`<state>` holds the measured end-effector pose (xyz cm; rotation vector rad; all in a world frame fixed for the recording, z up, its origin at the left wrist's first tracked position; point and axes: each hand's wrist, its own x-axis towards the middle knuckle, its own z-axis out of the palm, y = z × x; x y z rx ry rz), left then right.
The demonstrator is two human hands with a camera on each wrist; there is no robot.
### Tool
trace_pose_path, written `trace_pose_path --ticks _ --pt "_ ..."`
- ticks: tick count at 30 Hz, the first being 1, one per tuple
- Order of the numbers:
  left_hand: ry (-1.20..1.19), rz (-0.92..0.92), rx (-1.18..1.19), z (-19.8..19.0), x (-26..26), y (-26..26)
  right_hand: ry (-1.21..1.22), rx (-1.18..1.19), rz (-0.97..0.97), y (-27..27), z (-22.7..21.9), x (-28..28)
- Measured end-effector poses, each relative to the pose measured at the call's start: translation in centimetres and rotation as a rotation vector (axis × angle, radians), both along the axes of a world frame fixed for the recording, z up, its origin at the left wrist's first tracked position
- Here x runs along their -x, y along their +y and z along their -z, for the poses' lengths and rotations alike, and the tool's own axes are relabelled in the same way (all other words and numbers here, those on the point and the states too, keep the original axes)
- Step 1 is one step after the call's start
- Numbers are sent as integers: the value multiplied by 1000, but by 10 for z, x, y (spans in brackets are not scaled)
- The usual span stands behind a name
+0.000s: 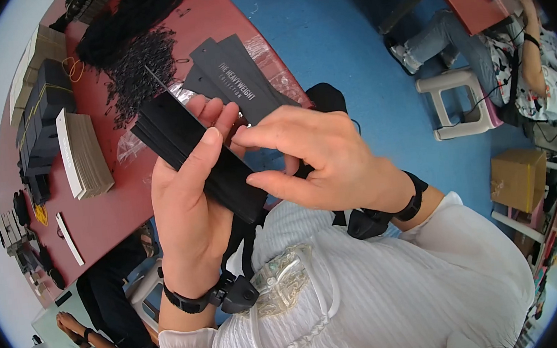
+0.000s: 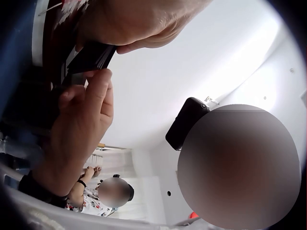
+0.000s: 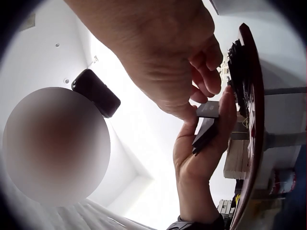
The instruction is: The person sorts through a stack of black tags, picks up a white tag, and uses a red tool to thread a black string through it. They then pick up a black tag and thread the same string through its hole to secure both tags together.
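My left hand (image 1: 191,209) grips a stack of black hang tags (image 1: 177,133), thumb across the top and fingers round the far side. One tag stands slightly apart from the others, its thin edge toward the head camera. At the near side of the stack is my right hand (image 1: 327,156), fingers bent, thumb tip and forefinger tip right at the tags' edge. In the right wrist view the right thumb meets the corner of the upper tag (image 3: 208,109); I cannot tell whether it is pinched. Something small and shiny shows by the left fingertips.
On the red table (image 1: 223,18) lie dark printed cards (image 1: 242,77), a pile of black safety pins (image 1: 141,73) and black cords (image 1: 135,13). Banded stacks (image 1: 45,116) and pale tags (image 1: 85,152) stand at left. A white stool (image 1: 456,103) and other people are farther off.
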<state>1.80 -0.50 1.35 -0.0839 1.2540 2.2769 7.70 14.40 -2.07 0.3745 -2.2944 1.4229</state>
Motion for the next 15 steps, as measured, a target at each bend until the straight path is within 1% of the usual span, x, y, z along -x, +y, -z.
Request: trace_pose_path --ticks 2,3,4,6,8,11,13,15 --pt "43 33 14 1 0 -1 -12 -2 46 -7 -3 -3" --pt "44 31 15 2 1 -3 97 -32 93 -10 -1 0" --pt "17 49 -20 3 2 -4 97 -32 91 -10 2 2" --pt "-9 65 -56 5 2 -4 275 -207 120 -8 6 5" --pt "-102 -16 -155 5 2 -3 283 -224 129 -8 6 5" --pt "-137 -3 -198 6 4 -5 269 -268 141 -7 7 3" --pt "-146 3 -220 9 6 -8 179 -217 84 -5 1 -1" --pt "-111 22 -204 11 9 -10 141 -230 60 -4 -2 -5"
